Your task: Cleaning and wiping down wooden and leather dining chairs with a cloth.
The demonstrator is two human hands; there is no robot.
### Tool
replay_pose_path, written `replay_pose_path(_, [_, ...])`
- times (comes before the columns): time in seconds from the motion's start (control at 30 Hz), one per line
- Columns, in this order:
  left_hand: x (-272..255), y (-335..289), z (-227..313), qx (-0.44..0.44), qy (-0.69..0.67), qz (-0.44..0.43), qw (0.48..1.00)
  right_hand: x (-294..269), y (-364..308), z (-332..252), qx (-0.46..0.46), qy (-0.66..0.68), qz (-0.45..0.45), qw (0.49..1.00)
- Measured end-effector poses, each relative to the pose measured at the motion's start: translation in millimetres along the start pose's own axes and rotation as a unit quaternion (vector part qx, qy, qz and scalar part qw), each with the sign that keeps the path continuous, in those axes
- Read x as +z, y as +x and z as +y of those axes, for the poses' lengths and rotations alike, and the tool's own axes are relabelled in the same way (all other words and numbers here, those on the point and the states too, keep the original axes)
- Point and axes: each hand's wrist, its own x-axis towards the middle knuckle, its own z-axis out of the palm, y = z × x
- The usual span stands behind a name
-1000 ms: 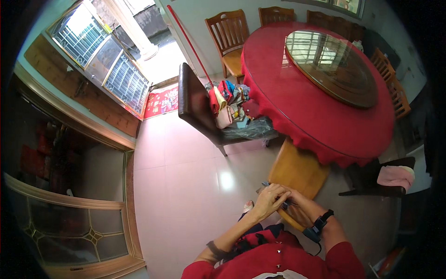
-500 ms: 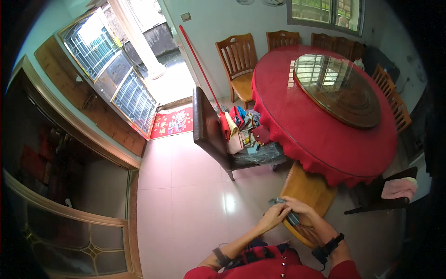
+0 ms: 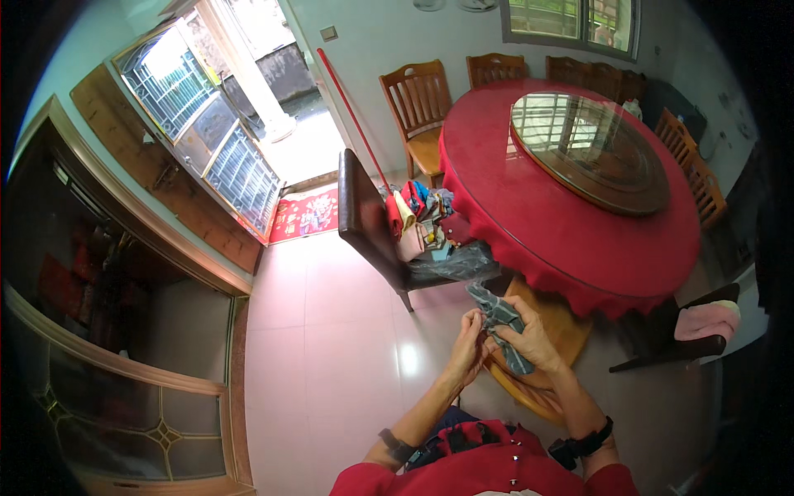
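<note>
Both my hands hold a small grey-blue cloth (image 3: 499,318) in front of my chest. My left hand (image 3: 468,341) pinches its left edge with closed fingers. My right hand (image 3: 529,335) grips the cloth from the right, and the fabric hangs down past my fingers. Right beneath my hands is a round wooden stool (image 3: 546,364). Just beyond them stands a dark chair (image 3: 364,223) piled with several folded clothes (image 3: 418,219) and a dark plastic bag (image 3: 451,264).
A big round table with a red cloth (image 3: 529,215) and a glass turntable (image 3: 587,149) fills the right. Wooden chairs (image 3: 418,116) ring it; one on the right holds a pink cloth (image 3: 705,321). A red broom handle (image 3: 351,116) leans by the open doorway with a red mat (image 3: 304,213).
My hands have risen and moved away from my body toward the dark chair, and the cloth has come unfolded so it now hangs between them. The view has tilted upward.
</note>
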Motion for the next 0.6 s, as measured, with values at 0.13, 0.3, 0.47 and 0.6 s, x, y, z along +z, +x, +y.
replay_pose_path(0.13, [-18,-4,-26,0.008,0.021,-0.011,1.0,6,-14,-12,-0.02,-0.057,-0.045,0.997])
replay_pose_path(0.3, [-34,-17,-49,0.019,0.127,-0.05,0.99,15,-26,8,-0.038,-0.153,-0.115,0.981])
replay_pose_path(0.47, [-48,-32,-44,0.149,0.35,0.021,0.925,19,-30,37,-0.031,-0.014,-0.144,0.989])
replay_pose_path(0.6, [-22,-60,-33,0.141,0.092,0.118,0.979,47,-38,22,-0.049,-0.043,-0.088,0.994])
